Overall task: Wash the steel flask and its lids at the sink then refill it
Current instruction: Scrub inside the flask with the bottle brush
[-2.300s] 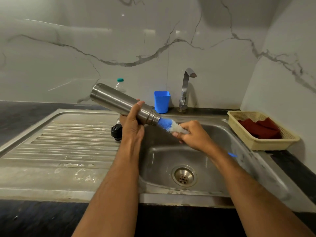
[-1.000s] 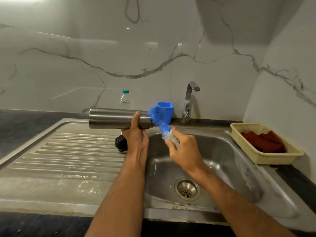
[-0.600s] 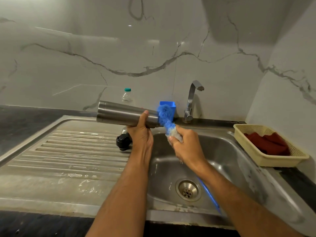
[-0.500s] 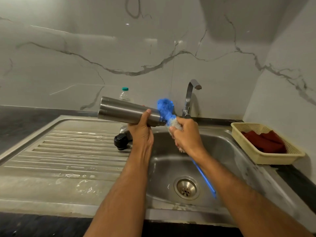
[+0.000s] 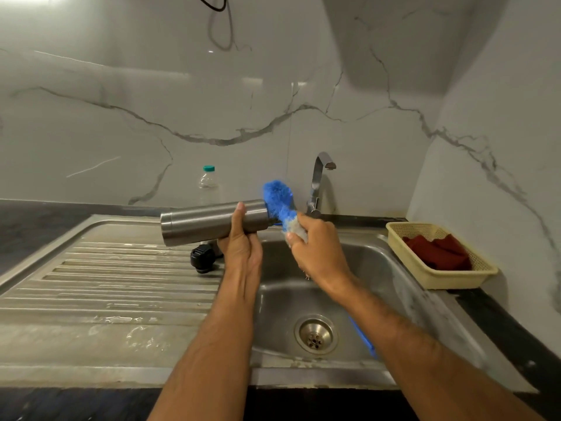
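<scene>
While your left hand (image 5: 243, 247) grips the steel flask (image 5: 212, 221) level over the sink's rim (image 5: 236, 262), your right hand (image 5: 315, 250) grasps the blue brush (image 5: 277, 200) at its mouth.

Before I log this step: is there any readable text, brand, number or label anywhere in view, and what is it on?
None can be read.
Steel flask, held by the left hand: bare metal, no marking shows.
Clear bottle by the wall: no label legible.
Black lid on the drainboard: too small to tell.
Blue brush in the right hand, tap and basket: no text.
</scene>
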